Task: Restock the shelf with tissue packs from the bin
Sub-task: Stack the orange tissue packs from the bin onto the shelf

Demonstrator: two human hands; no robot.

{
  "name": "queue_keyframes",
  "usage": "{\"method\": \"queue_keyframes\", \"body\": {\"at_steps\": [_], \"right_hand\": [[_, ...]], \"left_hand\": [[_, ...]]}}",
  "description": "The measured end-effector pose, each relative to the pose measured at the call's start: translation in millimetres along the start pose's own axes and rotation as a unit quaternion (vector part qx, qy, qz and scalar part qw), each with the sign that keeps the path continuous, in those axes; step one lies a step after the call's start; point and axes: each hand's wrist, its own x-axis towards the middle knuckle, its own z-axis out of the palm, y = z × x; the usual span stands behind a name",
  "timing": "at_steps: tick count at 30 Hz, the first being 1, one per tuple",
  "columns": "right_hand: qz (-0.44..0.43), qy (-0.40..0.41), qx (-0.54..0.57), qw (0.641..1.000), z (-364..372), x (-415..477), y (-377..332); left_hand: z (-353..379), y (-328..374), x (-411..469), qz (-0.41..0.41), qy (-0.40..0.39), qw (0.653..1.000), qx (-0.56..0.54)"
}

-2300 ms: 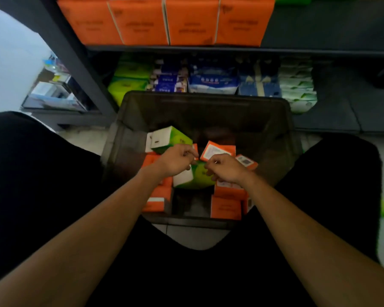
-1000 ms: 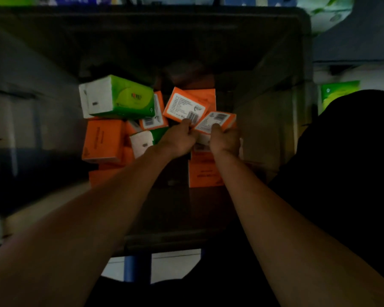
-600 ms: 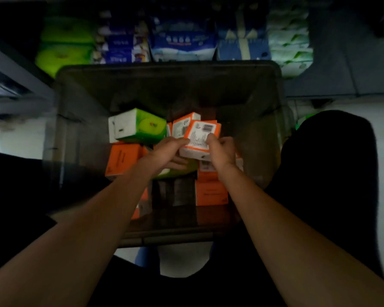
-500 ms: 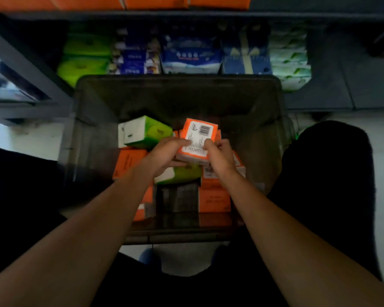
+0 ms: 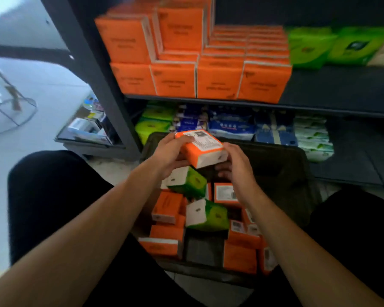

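View from a head-worn camera, looking down at a person's two bare forearms reaching forward over a dark plastic bin [image 5: 284, 173] that sits on the floor between their knees. Both knees are clothed in black.

Both hands hold one orange tissue pack [image 5: 205, 151] in the air above the far end of the bin, just in front of the shelf. The pack is tilted, with a white barcode label facing up and a white end panel facing the camera. The left hand [image 5: 170, 152] grips the pack's left end, with its fingers curled over the top edge. The right hand [image 5: 236, 165] cups the right end, with its thumb along the side and its fingers curled underneath.

Inside the bin lie more packs in a loose jumble. Two green packs [image 5: 192, 181] with white ends rest on top, one below the other. Around and beneath them are orange packs [image 5: 167, 207], some showing barcode labels.

Behind the bin stands a dark metal shelf [image 5: 333, 91]. Its upper level carries stacked orange packs [image 5: 217, 78] in neat rows, taller on the left. Bright green packs [image 5: 313, 47] sit to their right, and the board in front of those is bare. The lower level, near the floor, holds a row of green packs [image 5: 153, 125], blue packs [image 5: 231, 126] and white-and-green packs [image 5: 313, 138]. The whole picture is slightly blurred, and the print on the packs cannot be read.

To the left is pale floor, with a small display case [image 5: 87, 129] beside the shelf's post.
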Motion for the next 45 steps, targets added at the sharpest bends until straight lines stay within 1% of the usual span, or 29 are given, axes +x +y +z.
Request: {"method": "queue_keyframes", "body": {"at_steps": [1, 3, 6, 8, 10, 11, 13, 14, 17, 20, 22, 27, 29, 31, 32, 33, 36, 38, 40, 43, 45], "right_hand": [[-0.004, -0.015, 0.002, 1.000, 4, 1, -6], [-0.060, -0.051, -0.037, 0.996, 9, -1, -15], [-0.160, -0.109, -0.116, 0.974, 18, -6, -21], [-0.201, -0.104, -0.149, 0.962, 30, -6, -28], [-0.225, -0.063, -0.125, 0.964, 41, -5, -41], [-0.222, -0.044, -0.099, 0.969, 45, -5, -49], [-0.189, -0.033, -0.043, 0.981, 50, -4, -63], [-0.163, -0.032, -0.020, 0.986, 50, -3, -68], [-0.120, -0.040, 0.019, 0.992, 54, 6, -83], [-0.110, -0.063, 0.058, 0.990, 55, 13, -91], [-0.115, -0.062, 0.051, 0.990, 55, 15, -94], [-0.141, -0.015, 0.051, 0.989, 56, 22, -97], [-0.137, -0.021, 0.112, 0.984, 59, 24, -102], [-0.120, -0.052, 0.186, 0.974, 65, 22, -107], [-0.122, -0.065, 0.181, 0.974, 70, 20, -109], [-0.131, -0.071, 0.153, 0.977, 74, 20, -110], [-0.153, -0.059, 0.106, 0.981, 81, 21, -111], [-0.156, -0.042, 0.104, 0.981, 81, 23, -114], [-0.162, -0.039, 0.090, 0.982, 79, 24, -119], [-0.178, -0.070, 0.040, 0.981, 73, 24, -122], [-0.166, -0.062, 0.043, 0.983, 71, 24, -120]], "left_hand": [[-2, 10, -1, 0.012, 0.019, 1.000, -0.003], [-5, 29, -3, 0.030, 0.037, 0.999, 0.011], [-8, 49, -7, 0.045, 0.023, 0.998, 0.025], [-8, 60, -11, 0.053, 0.021, 0.998, 0.021], [-12, 71, -17, 0.053, 0.031, 0.998, -0.002], [-15, 75, -18, 0.059, 0.028, 0.998, -0.016], [-22, 82, -21, 0.089, 0.001, 0.996, -0.024], [-24, 82, -21, 0.102, -0.014, 0.995, -0.007], [-25, 81, -22, 0.134, -0.015, 0.989, 0.065], [-28, 80, -22, 0.157, -0.033, 0.987, 0.011], [-30, 83, -20, 0.173, -0.047, 0.984, -0.014], [-26, 92, -20, 0.236, -0.026, 0.970, -0.048], [-23, 95, -19, 0.243, -0.027, 0.966, -0.080], [-17, 94, -17, 0.237, -0.047, 0.964, -0.112], [-13, 94, -16, 0.233, -0.059, 0.963, -0.120], [-10, 93, -16, 0.229, -0.066, 0.964, -0.118], [-6, 93, -15, 0.202, -0.068, 0.974, -0.077], [-9, 94, -14, 0.181, -0.052, 0.979, -0.074], [-16, 96, -13, 0.183, -0.024, 0.980, -0.068], [-25, 102, -17, 0.178, -0.033, 0.983, 0.013], [-29, 105, -19, 0.168, -0.035, 0.985, 0.024]]}}
